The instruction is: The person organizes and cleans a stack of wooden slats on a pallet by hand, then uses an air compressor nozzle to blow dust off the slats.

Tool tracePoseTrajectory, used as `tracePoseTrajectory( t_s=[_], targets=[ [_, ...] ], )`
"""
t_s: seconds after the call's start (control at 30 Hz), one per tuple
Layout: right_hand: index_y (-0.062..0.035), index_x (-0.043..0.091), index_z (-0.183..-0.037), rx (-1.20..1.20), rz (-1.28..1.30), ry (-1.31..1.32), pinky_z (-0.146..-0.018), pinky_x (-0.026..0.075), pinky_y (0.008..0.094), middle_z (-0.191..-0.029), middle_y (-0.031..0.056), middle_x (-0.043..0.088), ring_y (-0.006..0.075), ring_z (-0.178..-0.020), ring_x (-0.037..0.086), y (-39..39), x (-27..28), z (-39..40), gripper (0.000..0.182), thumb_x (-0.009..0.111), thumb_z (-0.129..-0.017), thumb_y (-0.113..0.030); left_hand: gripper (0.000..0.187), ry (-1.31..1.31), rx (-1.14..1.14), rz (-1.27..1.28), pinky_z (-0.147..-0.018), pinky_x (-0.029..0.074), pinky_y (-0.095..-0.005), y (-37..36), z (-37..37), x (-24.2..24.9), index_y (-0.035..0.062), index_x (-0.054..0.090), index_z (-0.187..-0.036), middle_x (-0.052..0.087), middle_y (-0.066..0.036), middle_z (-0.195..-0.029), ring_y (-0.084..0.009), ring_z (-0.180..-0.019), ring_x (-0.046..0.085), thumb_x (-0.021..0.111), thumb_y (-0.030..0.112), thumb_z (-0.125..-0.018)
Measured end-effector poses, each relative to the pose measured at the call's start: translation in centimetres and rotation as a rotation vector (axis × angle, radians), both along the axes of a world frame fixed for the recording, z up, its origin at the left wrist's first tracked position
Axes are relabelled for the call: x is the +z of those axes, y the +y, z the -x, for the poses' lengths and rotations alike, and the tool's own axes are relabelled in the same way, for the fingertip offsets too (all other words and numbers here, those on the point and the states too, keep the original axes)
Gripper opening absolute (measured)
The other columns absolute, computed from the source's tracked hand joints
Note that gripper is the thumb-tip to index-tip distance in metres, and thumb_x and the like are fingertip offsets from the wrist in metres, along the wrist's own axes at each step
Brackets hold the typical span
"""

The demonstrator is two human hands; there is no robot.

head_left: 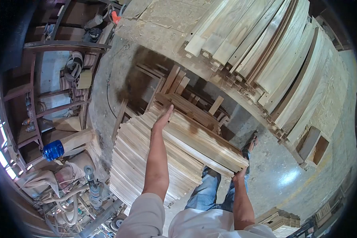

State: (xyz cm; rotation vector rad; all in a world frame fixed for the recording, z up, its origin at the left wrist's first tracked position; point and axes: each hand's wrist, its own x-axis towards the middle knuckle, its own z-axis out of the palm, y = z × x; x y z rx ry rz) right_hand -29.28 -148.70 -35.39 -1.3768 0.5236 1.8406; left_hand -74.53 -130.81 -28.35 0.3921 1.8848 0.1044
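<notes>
Between my two hands lies a bundle of pale wooden boards (pixel 204 143), slanting from upper left to lower right. My left hand (pixel 163 119) presses on its far left end, thumb up; some fingers are hidden by the wood. At the lower right end, my right hand (pixel 238 174) is closed around the boards' ends, partly hidden under them. Beside the bundle, below and left of it, is a broad stack of similar slats (pixel 146 158), partly covered by my left forearm.
Long planks (pixel 258 43) lie in rows on a large worktable (pixel 142 29) at the upper right. Darker wood pieces (pixel 190 105) sit beyond the bundle. Shelving (pixel 61 107) with cloths stands left, near a blue container (pixel 53 150). A wooden box (pixel 312 146) is at the table's edge.
</notes>
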Motion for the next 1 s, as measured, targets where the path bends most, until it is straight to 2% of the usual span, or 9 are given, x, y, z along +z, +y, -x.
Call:
tracePoseTrajectory(
  t_s=[0.13, 0.23, 0.3, 0.33, 0.47, 0.63, 0.73, 0.83, 1.0],
  targets=[
    [-0.0117, 0.06, -0.125, -0.011, -0.009, 0.0, -0.092, 0.049, 0.0392, -0.12, 0.0054, 0.066, 0.0249, -0.107, 0.062, -0.3, 0.1, -0.4, 0.058, 0.046, -0.093, -0.058, 0.099, 0.041, -0.018, 0.115, -0.118, 0.013, -0.0401, -0.1, -0.1, -1.0, 0.0162, 0.016, -0.155, 0.015, -0.007, -0.161, -0.0259, -0.148, 0.014, 0.036, 0.081, -0.083],
    [-0.0105, 0.059, -0.123, -0.022, 0.036, -0.015, -0.093, 0.049, 0.037, -0.119, 0.0063, 0.065, 0.0237, -0.107, 0.061, -2.2, -1.8, -2.5, 0.059, 0.05, -0.09, -0.057, 0.092, -0.027, -0.051, 0.119, -0.118, 0.015, -0.0378, 1.6, -3.1, 3.2, 0.0166, 0.022, -0.154, 0.02, -0.005, -0.16, -0.0247, -0.147, 0.016, 0.036, 0.078, -0.086],
    [-0.0105, 0.057, -0.128, 0.004, -0.007, -0.046, -0.095, 0.048, 0.042, -0.123, 0.0096, 0.064, 0.0278, -0.11, 0.06, -2.4, -1.2, -3.8, 0.065, 0.045, -0.091, -0.062, 0.092, -0.076, -0.058, 0.085, -0.118, 0.015, -0.0383, 0.3, -2.4, 0.6, 0.0169, 0.022, -0.154, 0.02, -0.005, -0.16, -0.0245, -0.148, 0.015, 0.037, 0.077, -0.086],
    [-0.0101, 0.056, -0.129, 0.029, -0.003, -0.012, -0.096, 0.048, 0.0389, -0.125, 0.0082, 0.062, 0.0249, -0.111, 0.06, -1.6, -0.2, -4.2, 0.061, 0.046, -0.092, -0.057, 0.092, -0.126, -0.064, 0.047, -0.118, 0.015, -0.0388, -0.3, -2.2, -0.5, 0.0171, 0.021, -0.154, 0.02, -0.005, -0.16, -0.0243, -0.148, 0.015, 0.037, 0.077, -0.086],
    [-0.0093, 0.055, -0.13, 0.043, -0.028, -0.05, -0.096, 0.048, 0.0406, -0.127, 0.0085, 0.061, 0.0262, -0.113, 0.059, -1.2, -0.1, -4.5, 0.064, 0.045, -0.092, -0.059, 0.093, -0.084, -0.027, 0.072, -0.116, 0.021, -0.0407, 0.1, -3.6, 0.7, 0.0163, 0.022, -0.154, 0.023, -0.005, -0.159, -0.0249, -0.147, 0.019, 0.039, 0.077, -0.086],
    [-0.0101, 0.053, -0.133, -0.058, 0.038, -0.007, -0.097, 0.048, 0.0449, -0.129, 0.0101, 0.06, 0.0294, -0.115, 0.058, -3.4, -3.7, -4.8, 0.069, 0.041, -0.091, -0.064, 0.089, -0.09, -0.145, 0.03, -0.103, 0.036, -0.0411, 0.5, -3.2, 1.7, 0.0138, 0.033, -0.149, 0.036, -0.009, -0.152, -0.0264, -0.138, 0.035, 0.048, 0.072, -0.084],
    [-0.011, 0.052, -0.133, -0.042, 0.102, -0.06, -0.097, 0.048, 0.0457, -0.13, 0.0105, 0.059, 0.0302, -0.116, 0.057, -4.3, -4.8, -5.0, 0.071, 0.04, -0.091, -0.066, 0.081, 0.067, -0.109, 0.003, -0.097, 0.04, -0.0398, 0.6, -4.4, 2.5, 0.0109, 0.044, -0.14, 0.047, -0.01, -0.144, -0.0258, -0.13, 0.044, 0.051, 0.069, -0.084],
    [-0.012, 0.049, -0.138, -0.007, 0.007, -0.043, -0.102, 0.044, 0.0494, -0.136, 0.0112, 0.055, 0.0318, -0.122, 0.053, -4.8, -5.1, -5.9, 0.084, 0.04, -0.085, -0.077, 0.079, -0.067, -0.199, -0.057, -0.097, 0.04, -0.0383, 0.2, -2.8, 0.1, 0.0092, 0.049, -0.136, 0.053, -0.009, -0.136, -0.0245, -0.125, 0.048, 0.052, 0.068, -0.083],
    [-0.0115, 0.051, -0.135, 0.003, -0.003, -0.146, -0.103, 0.044, 0.048, -0.133, 0.0106, 0.057, 0.0309, -0.12, 0.055, -1.8, 5.0, -6.3, 0.07, 0.039, -0.091, -0.065, 0.072, -0.09, -0.106, -0.101, -0.101, 0.038, -0.0356, 2.0, -5.2, 6.1, 0.0098, 0.051, -0.137, 0.054, -0.009, -0.136, -0.0231, -0.124, 0.049, 0.052, 0.059, -0.085]
  ],
)
